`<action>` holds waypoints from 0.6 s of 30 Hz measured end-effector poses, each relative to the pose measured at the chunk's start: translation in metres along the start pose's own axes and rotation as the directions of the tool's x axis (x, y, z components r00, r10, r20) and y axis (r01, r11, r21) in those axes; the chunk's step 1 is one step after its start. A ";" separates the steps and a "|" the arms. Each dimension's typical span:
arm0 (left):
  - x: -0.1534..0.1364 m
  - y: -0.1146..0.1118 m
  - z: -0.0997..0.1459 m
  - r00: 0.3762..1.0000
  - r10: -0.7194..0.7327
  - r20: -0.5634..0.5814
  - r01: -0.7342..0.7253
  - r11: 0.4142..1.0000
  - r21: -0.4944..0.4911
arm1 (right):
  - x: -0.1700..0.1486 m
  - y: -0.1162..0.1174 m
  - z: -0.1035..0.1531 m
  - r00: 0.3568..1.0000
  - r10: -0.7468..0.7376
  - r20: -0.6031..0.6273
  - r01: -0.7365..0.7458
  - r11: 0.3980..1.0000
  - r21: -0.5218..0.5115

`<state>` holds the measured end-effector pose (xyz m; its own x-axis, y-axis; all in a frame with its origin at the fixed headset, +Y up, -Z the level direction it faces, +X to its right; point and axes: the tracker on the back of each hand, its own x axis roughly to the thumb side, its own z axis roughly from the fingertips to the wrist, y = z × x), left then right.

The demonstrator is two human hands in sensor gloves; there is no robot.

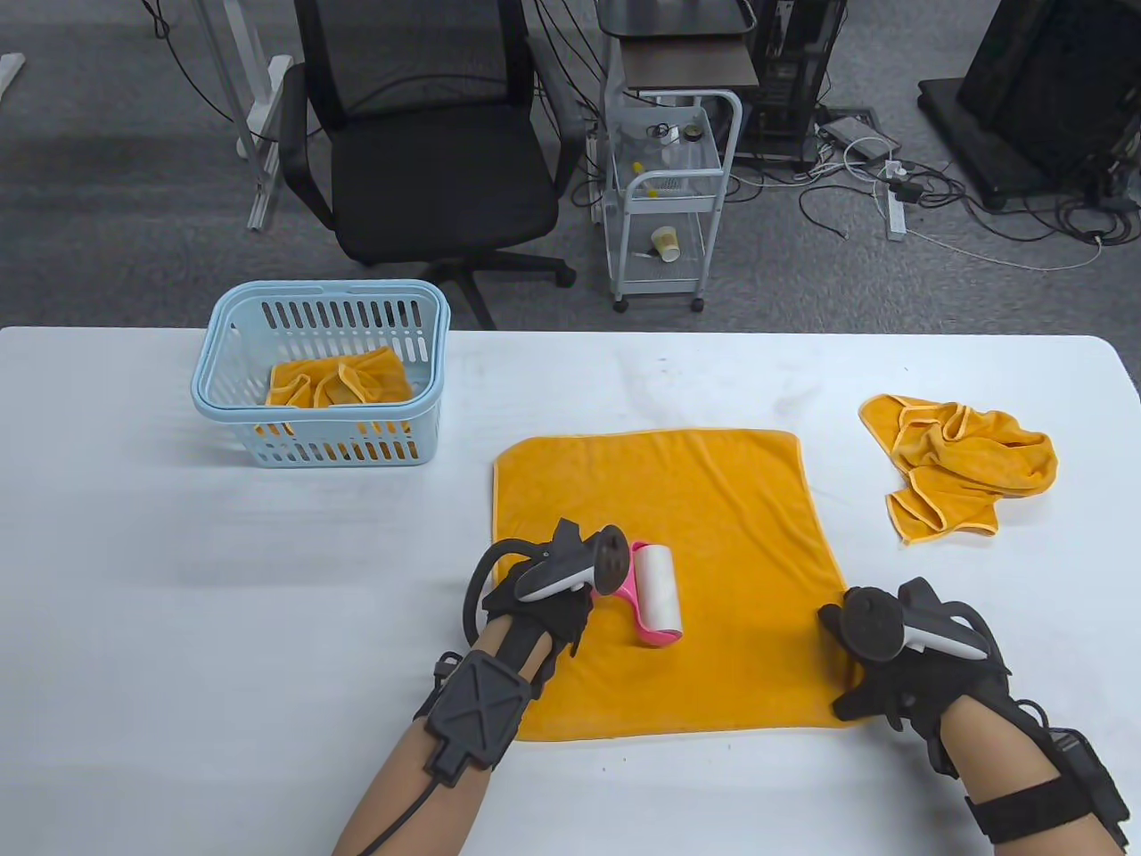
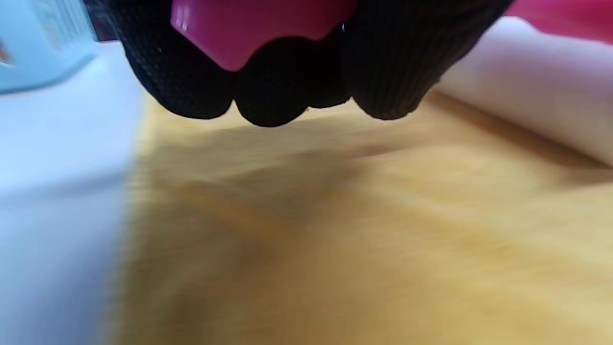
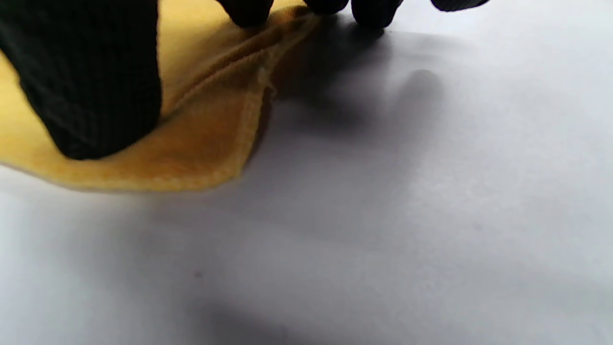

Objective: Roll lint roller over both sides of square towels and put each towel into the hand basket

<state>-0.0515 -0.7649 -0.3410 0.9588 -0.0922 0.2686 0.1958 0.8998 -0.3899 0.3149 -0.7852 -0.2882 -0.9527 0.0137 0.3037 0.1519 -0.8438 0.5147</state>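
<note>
- Step: left hand (image 1: pixel 544 597) grips lint roller (image 1: pixel 655 596), rolling the spread towel (image 1: pixel 713 499).
- Right hand (image 1: pixel 878 678) fingers pin the towel corner.
- Next: likely flip the towel.

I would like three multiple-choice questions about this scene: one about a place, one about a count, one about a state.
1. Where is the basket?
A. far left of the table
B. near right corner
C. on the chair

2. How many orange towels are visible?
A. one
B. two
C. three

3. What is the left hand doing?
A. resting flat and holding nothing
B. gripping the lint roller
C. lifting the basket

Answers:
1 A, it stands at the table's far left.
2 C, one in the basket, one spread flat, one crumpled at the right.
3 B, the left wrist view shows fingers curled round the pink handle.
</note>
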 end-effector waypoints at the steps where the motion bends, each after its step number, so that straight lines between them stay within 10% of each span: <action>1: -0.007 0.000 0.003 0.999 -0.028 -0.024 0.027 1.000 -0.010 | 0.000 0.000 0.000 1.000 0.000 0.000 0.000 1.000 0.000; 10: -0.079 0.000 0.036 0.952 -0.220 -0.212 0.216 0.976 -0.040 | 0.000 0.000 0.000 1.000 0.003 0.004 -0.003 1.000 0.001; 18: 0.008 0.008 0.030 0.983 0.147 0.113 -0.146 0.989 -0.014 | 0.000 0.000 0.000 1.000 0.003 0.004 -0.003 1.000 0.000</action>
<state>-0.0488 -0.7459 -0.3160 0.9477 0.0894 0.3064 0.0566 0.8976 -0.4371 0.3148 -0.7851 -0.2882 -0.9510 0.0133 0.3090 0.1552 -0.8437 0.5138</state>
